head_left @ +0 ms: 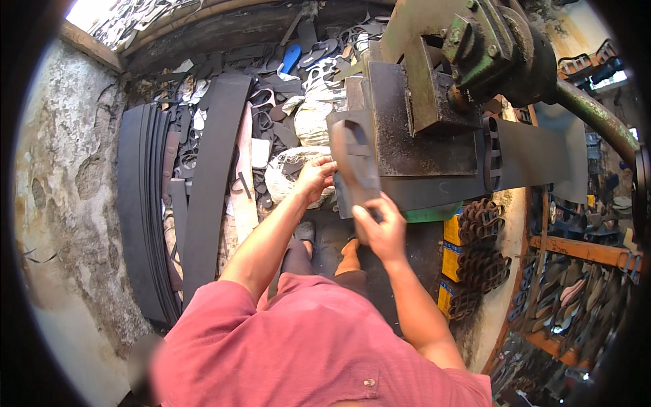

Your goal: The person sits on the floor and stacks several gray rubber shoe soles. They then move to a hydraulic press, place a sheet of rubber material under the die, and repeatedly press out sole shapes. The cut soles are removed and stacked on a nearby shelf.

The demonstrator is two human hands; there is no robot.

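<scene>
My right hand (pixel 383 227) is closed around the near end of a long sole-shaped piece (pixel 359 166), smeared by motion. It has openings at its far end and looks like a sandal-sole cutting die. My left hand (pixel 316 180) has its fingers drawn together at the left end of a dark rubber sheet (pixel 420 193); what they pinch, if anything, is hidden. The sheet lies along the front of a heavy metal press (pixel 430 102) and stretches right. On it, right of the press head, stands another dark die with crossbars (pixel 492 154).
Long dark rubber strips (pixel 220 163) lean on the left beside a stained wall (pixel 74 169). Offcuts and a white sack (pixel 315 122) pile up behind. Looped dark dies (pixel 478 264) with yellow blocks (pixel 451 261) are stacked at right, before a wooden rack (pixel 586 254). A thick handle (pixel 597 112) juts from the press.
</scene>
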